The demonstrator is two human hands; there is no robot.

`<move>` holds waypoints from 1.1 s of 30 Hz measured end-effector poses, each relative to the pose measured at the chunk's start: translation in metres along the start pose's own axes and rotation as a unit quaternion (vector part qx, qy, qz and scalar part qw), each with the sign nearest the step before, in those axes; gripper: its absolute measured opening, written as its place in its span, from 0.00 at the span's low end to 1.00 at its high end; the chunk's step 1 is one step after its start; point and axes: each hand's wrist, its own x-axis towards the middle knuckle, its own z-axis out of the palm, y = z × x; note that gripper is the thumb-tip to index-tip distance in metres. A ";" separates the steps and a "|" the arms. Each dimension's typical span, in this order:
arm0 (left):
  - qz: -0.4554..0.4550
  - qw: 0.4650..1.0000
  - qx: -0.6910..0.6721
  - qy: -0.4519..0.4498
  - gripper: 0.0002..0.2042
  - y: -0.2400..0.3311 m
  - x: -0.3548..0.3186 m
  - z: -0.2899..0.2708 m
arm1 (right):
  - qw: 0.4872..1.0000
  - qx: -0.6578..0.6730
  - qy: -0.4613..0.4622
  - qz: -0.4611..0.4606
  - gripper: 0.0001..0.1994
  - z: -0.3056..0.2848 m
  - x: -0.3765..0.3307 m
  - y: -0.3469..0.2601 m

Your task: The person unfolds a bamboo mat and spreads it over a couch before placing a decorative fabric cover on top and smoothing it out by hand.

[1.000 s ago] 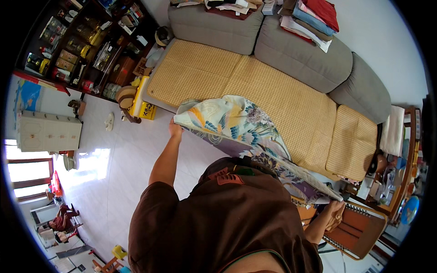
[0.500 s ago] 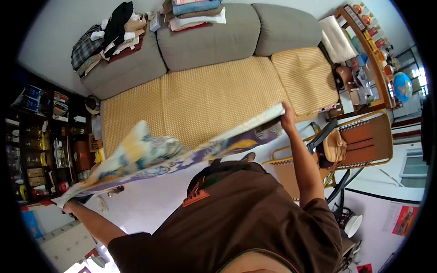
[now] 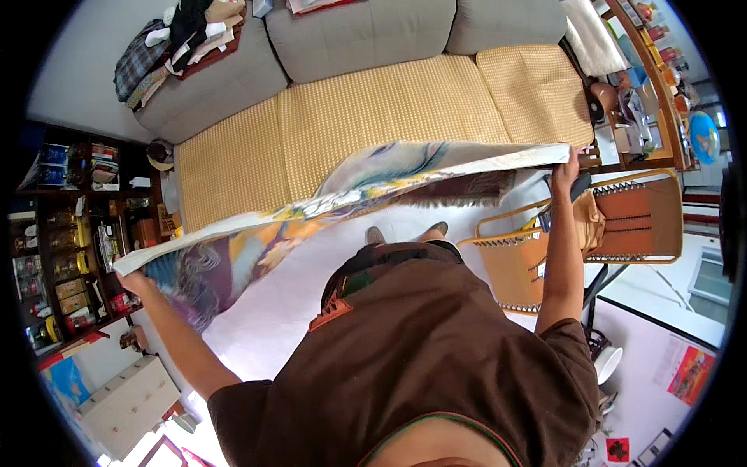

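A wide patterned cloth (image 3: 342, 201) with a pale edge, fringe and purple, yellow and grey colours is stretched across in front of me. My left hand (image 3: 134, 283) is closed on its near-left corner, beside the dark shelves. At the far right corner, my right hand (image 3: 566, 173) grips the same pale edge. Between the hands the cloth sags and billows, partly over the front of the sofa mat (image 3: 373, 109) and partly over the floor. Its left part hangs down below the edge.
Behind the cloth is a grey sofa (image 3: 366, 43) with piled clothes (image 3: 191, 39) on its left backrest. An orange-brown folding chair (image 3: 634, 218) stands at my right, near a cluttered wooden rack (image 3: 661, 93). Dark shelves (image 3: 78, 233) full of items line the left.
Both hands have moved: the right one further right, the left one up and slightly right. The cloth is spread wider and straighter, its bunched fold opened out. The view has shifted toward me.
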 end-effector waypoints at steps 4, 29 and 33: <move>0.033 0.998 0.002 -0.050 0.16 -0.064 -0.034 0.008 | 0.986 0.089 0.102 0.095 0.13 -0.066 0.004 0.046; 0.046 0.886 0.439 -0.141 0.11 -0.073 -0.020 0.368 | 0.905 0.108 0.027 0.411 0.08 0.153 0.269 0.157; -0.054 0.912 0.381 -0.142 0.10 -0.114 -0.025 0.458 | 0.925 0.082 0.036 0.369 0.11 0.206 0.335 0.119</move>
